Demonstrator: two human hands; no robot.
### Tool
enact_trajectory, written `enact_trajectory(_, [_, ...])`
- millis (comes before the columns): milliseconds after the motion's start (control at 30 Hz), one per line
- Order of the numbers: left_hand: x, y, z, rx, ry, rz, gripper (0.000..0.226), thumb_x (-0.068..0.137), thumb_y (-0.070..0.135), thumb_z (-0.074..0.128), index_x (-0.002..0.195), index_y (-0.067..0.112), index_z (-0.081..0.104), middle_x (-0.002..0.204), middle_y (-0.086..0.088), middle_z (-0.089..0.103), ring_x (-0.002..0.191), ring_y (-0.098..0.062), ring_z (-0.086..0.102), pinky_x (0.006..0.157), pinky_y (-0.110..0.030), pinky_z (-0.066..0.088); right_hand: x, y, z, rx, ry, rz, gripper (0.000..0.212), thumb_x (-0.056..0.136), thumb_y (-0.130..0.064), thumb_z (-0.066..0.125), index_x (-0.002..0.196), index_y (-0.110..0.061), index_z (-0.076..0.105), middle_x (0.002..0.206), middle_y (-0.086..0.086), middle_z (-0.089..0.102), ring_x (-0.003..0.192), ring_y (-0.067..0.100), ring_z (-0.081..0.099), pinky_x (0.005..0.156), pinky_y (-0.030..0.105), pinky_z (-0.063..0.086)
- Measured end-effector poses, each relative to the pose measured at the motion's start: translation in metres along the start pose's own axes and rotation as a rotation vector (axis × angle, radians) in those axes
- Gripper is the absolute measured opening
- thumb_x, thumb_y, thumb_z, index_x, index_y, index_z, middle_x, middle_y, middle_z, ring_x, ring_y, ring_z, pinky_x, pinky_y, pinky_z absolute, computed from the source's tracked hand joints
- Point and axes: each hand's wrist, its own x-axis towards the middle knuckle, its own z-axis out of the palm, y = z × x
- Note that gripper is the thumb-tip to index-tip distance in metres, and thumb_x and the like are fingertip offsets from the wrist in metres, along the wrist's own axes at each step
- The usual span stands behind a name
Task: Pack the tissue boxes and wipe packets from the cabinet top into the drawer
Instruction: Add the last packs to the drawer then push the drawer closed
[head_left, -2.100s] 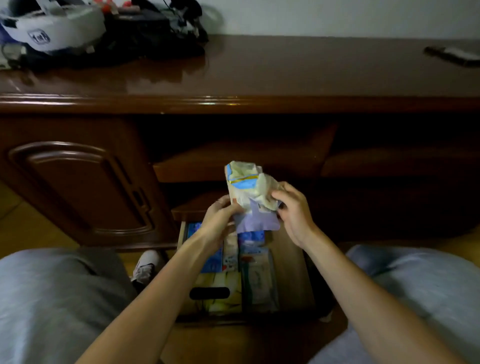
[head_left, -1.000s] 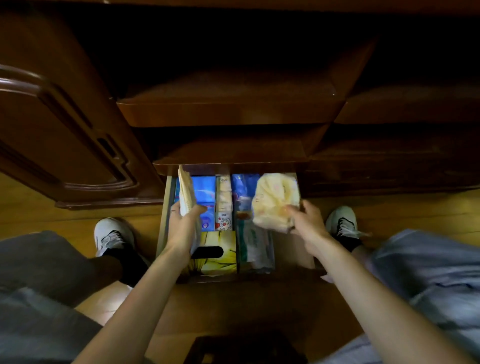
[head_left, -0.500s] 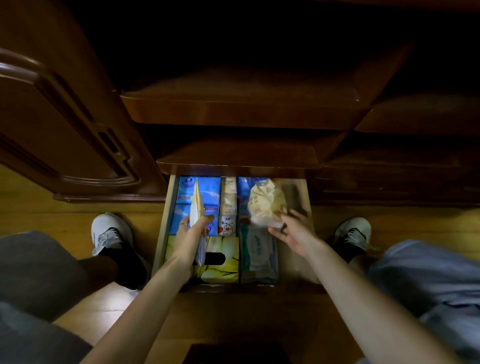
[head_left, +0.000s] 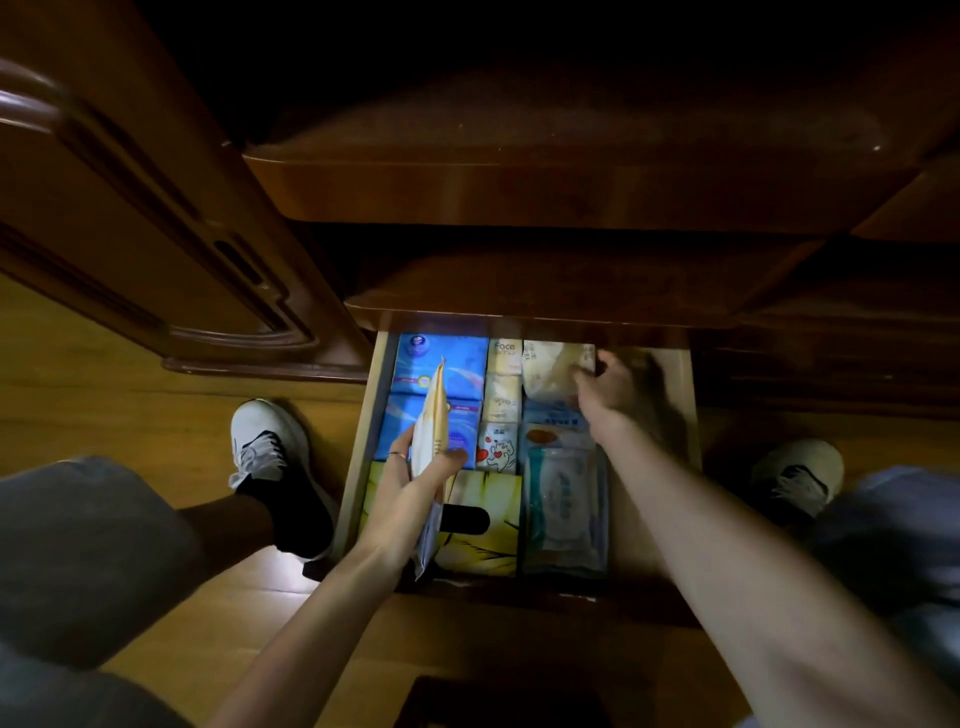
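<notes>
The open drawer sits low between my knees, filled with packets. My left hand grips a thin yellow-and-white wipe packet held on edge above the blue tissue packs and the yellow tissue box. My right hand presses a crumpled pale yellow packet into the drawer's back right corner; its fingers curl over the packet. A column of small white tissue packs runs down the middle. A clear wipe pack lies front right.
A closed cabinet door stands at the left, and a wooden shelf overhangs the drawer's back. My white shoes rest on the wood floor either side of the drawer. A bare strip of drawer bottom shows along the right wall.
My right hand has pushed the crumpled packet further back to the drawer's rear. My left hand has stayed over the drawer's left side with the thin packet.
</notes>
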Motion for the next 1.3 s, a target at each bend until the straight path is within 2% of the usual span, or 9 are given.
enact_trajectory(133, [0.001, 0.001, -0.001, -0.005, 0.003, -0.004, 0.055, 0.09, 0.023, 0.068, 0.139, 0.027, 0.043, 0.119, 0.0, 0.066, 0.105, -0.013, 0.066, 0.09, -0.033, 0.053, 0.008, 0.002, 0.01, -0.572, 0.21, -0.176, 0.041, 0.089, -0.048, 0.066, 0.124, -0.025, 0.063, 0.135, 0.011, 0.058, 0.129, 0.035, 0.049, 0.1, 0.049, 0.047])
enact_trajectory(333, [0.004, -0.003, -0.006, 0.028, -0.021, 0.016, 0.052, 0.09, 0.024, 0.07, 0.135, 0.029, 0.044, 0.112, 0.005, 0.068, 0.088, 0.001, 0.07, 0.072, -0.017, 0.056, 0.02, 0.001, 0.021, -0.432, 0.031, -0.141, 0.036, 0.096, -0.04, 0.063, 0.126, -0.021, 0.057, 0.114, 0.009, 0.069, 0.107, 0.033, 0.067, 0.072, 0.035, 0.046])
enact_trajectory(467, [0.008, -0.002, -0.005, 0.023, -0.04, 0.03, 0.089, 0.066, 0.041, 0.088, 0.14, 0.03, 0.038, 0.123, 0.001, 0.064, 0.109, -0.014, 0.068, 0.097, -0.038, 0.055, 0.008, 0.005, 0.007, -0.272, 0.027, -0.13, 0.048, 0.095, -0.046, 0.061, 0.137, -0.024, 0.05, 0.124, 0.005, 0.065, 0.099, 0.025, 0.064, 0.07, 0.033, 0.046])
enact_trajectory(567, [0.012, 0.001, 0.001, 0.049, -0.054, 0.026, 0.1, 0.058, 0.049, 0.086, 0.14, 0.033, 0.032, 0.123, 0.004, 0.06, 0.11, -0.013, 0.064, 0.094, -0.033, 0.054, -0.016, 0.017, -0.011, -0.301, 0.169, -0.168, 0.052, 0.098, -0.048, 0.057, 0.139, -0.018, 0.047, 0.131, 0.009, 0.059, 0.101, 0.023, 0.06, 0.072, 0.03, 0.04])
enact_trajectory(733, [0.01, 0.001, 0.011, 0.051, -0.075, 0.02, 0.117, 0.05, 0.061, 0.086, 0.147, 0.033, 0.026, 0.127, 0.006, 0.055, 0.113, -0.014, 0.057, 0.09, -0.03, 0.048, -0.075, 0.05, -0.029, -0.516, 0.091, -0.253, 0.05, 0.092, -0.057, 0.062, 0.121, -0.018, 0.048, 0.093, 0.001, 0.059, 0.065, 0.006, 0.051, 0.05, 0.021, 0.032])
enact_trajectory(867, [-0.002, -0.002, 0.009, 0.005, -0.055, 0.013, 0.117, 0.048, 0.063, 0.087, 0.145, 0.034, 0.028, 0.123, 0.007, 0.055, 0.109, -0.013, 0.058, 0.082, -0.025, 0.048, -0.099, 0.069, -0.025, -0.771, -0.251, -0.16, 0.056, 0.094, -0.048, 0.063, 0.131, -0.013, 0.038, 0.117, 0.008, 0.057, 0.097, 0.022, 0.06, 0.063, 0.027, 0.043])
enact_trajectory(1000, [-0.013, -0.001, 0.004, -0.053, -0.064, -0.041, 0.113, 0.045, 0.065, 0.09, 0.138, 0.04, 0.031, 0.124, 0.002, 0.06, 0.107, -0.017, 0.063, 0.087, -0.033, 0.053, -0.115, 0.07, -0.022, -0.691, -0.236, -0.043, 0.08, 0.092, -0.037, 0.07, 0.152, -0.008, 0.025, 0.143, 0.017, 0.049, 0.128, 0.034, 0.054, 0.093, 0.037, 0.048])
enact_trajectory(1100, [-0.017, 0.006, 0.0, -0.048, -0.032, 0.005, 0.116, 0.048, 0.063, 0.091, 0.142, 0.04, 0.027, 0.122, 0.004, 0.064, 0.108, -0.018, 0.066, 0.097, -0.038, 0.052, -0.118, 0.062, -0.029, -0.596, -0.275, -0.052, 0.066, 0.095, -0.021, 0.068, 0.148, -0.008, 0.032, 0.14, 0.015, 0.054, 0.125, 0.032, 0.057, 0.1, 0.04, 0.05])
enact_trajectory(1300, [-0.02, 0.015, -0.003, -0.067, 0.051, -0.021, 0.088, 0.053, 0.038, 0.094, 0.128, 0.017, 0.055, 0.104, -0.003, 0.075, 0.089, -0.021, 0.074, 0.073, -0.037, 0.06, -0.131, 0.001, -0.063, -0.27, -0.45, -0.089, 0.031, 0.088, -0.024, 0.077, 0.114, -0.012, 0.065, 0.11, 0.012, 0.07, 0.102, 0.028, 0.068, 0.093, 0.046, 0.056])
